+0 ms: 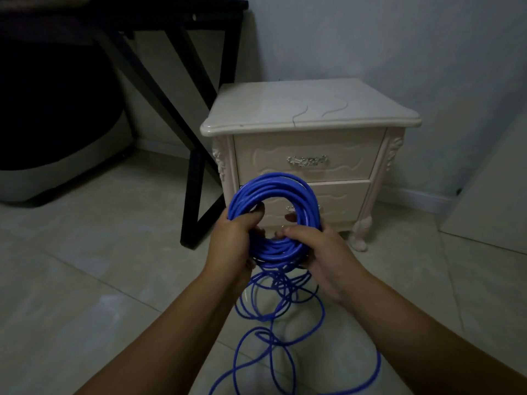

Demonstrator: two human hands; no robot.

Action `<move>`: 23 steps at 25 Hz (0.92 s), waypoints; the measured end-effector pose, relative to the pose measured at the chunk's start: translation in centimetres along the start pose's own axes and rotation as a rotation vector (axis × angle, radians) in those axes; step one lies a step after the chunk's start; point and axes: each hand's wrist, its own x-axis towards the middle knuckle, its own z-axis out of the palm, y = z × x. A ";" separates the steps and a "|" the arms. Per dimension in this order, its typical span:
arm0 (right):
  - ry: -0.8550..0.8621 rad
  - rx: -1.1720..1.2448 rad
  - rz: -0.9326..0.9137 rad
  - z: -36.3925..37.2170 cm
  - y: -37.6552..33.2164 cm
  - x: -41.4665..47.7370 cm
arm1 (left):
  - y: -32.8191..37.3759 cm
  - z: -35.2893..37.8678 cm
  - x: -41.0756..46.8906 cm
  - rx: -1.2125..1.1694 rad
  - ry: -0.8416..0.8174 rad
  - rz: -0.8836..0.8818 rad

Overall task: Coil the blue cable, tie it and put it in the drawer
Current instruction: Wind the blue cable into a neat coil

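Coil of blue cable, clenched by left hand and right hand, hangs before the closed drawer.

Both hands, left hand and right hand, grip the blue cable coil (tail loose below)

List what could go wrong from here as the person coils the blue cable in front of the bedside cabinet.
1. The loose loops below the coil cross each other; pulling them up may knot them.
2. The left hand and right hand both grip the untied coil; freeing one could let it spring apart.
3. Both drawers are shut, so a hand must let go.
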 end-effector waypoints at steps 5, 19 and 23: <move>0.039 0.077 -0.014 0.0 0.3 -0.4 | -1.0 0.0 -0.6 -0.125 -0.076 -0.148; -0.056 -1.029 -0.473 -0.7 -1.1 -0.6 | 1.6 -1.6 -1.0 0.974 -0.444 0.388; -0.022 -0.765 -0.356 -0.8 -2.5 -0.3 | 1.1 -0.6 -1.1 0.755 -0.280 0.328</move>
